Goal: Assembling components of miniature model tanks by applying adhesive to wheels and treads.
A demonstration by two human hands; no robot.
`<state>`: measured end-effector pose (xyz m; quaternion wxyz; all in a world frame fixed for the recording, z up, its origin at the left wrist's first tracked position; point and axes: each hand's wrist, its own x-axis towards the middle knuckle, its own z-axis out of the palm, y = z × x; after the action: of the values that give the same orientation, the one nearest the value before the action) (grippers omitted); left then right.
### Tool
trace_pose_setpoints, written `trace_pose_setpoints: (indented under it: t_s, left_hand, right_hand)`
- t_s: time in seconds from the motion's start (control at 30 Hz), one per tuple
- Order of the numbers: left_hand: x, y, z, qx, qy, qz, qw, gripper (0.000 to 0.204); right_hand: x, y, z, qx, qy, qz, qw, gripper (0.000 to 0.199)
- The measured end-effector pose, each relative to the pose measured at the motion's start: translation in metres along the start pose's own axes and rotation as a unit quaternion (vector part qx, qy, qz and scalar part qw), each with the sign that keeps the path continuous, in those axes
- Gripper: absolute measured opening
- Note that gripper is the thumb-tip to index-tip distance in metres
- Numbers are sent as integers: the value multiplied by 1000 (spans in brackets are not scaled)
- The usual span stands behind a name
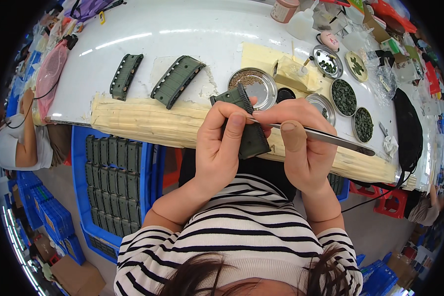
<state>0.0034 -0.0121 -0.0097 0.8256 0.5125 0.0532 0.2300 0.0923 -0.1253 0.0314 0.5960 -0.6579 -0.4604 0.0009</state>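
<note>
My left hand [221, 140] grips a dark green molded plastic part [254, 142] with a toothed edge, held above the table's front edge. Pinched in my right hand [306, 143] are metal tweezers [340, 141], whose tips meet the part beside my left fingers. Whether the tips hold anything is too small to tell. Two similar green parts, one narrower [126, 77] and one wider [177, 81], lie on the white table to the left. Just beyond my hands stands a round metal tin [269, 93] with small brown pieces in it.
Several round dishes [344, 97] of small dark green pieces stand to the right, near a yellowish block [297, 74] and a white squeeze bottle [302, 22]. Yellow tape [148, 121] covers the table edge. A blue crate [79, 170] of green parts sits lower left. Another person [24, 140] sits at far left.
</note>
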Motion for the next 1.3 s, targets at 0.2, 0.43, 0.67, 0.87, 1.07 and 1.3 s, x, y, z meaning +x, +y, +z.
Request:
trace_pose_setpoints:
  t_s: [0.2, 0.43, 0.67, 0.87, 1.07, 1.3]
  left_hand:
    - [0, -1, -1, 6, -1, 11, 1000, 19]
    - [1, -6, -4, 49, -16, 53, 997, 20]
    - [-2, -2, -1, -45, -27, -18, 998, 20]
    - [2, 21, 0, -98, 10, -104, 990, 74]
    - [3, 22, -5, -220, 42, -196, 954, 64]
    - [-1, 24, -10, -291, 28, -182, 939, 57]
  right_hand:
    - [0, -1, -2, -1, -6, 9, 1000, 16]
    - [0, -3, -1, 7, -3, 18, 1000, 11]
    - [-6, 2, -9, 24, 47, 29, 998, 23]
    - [-20, 19, -41, -5, 177, 114, 978, 34]
    - [-25, 37, -41, -137, 113, 125, 976, 20]
    - [-19, 44, -36, -258, 69, 80, 960, 12]
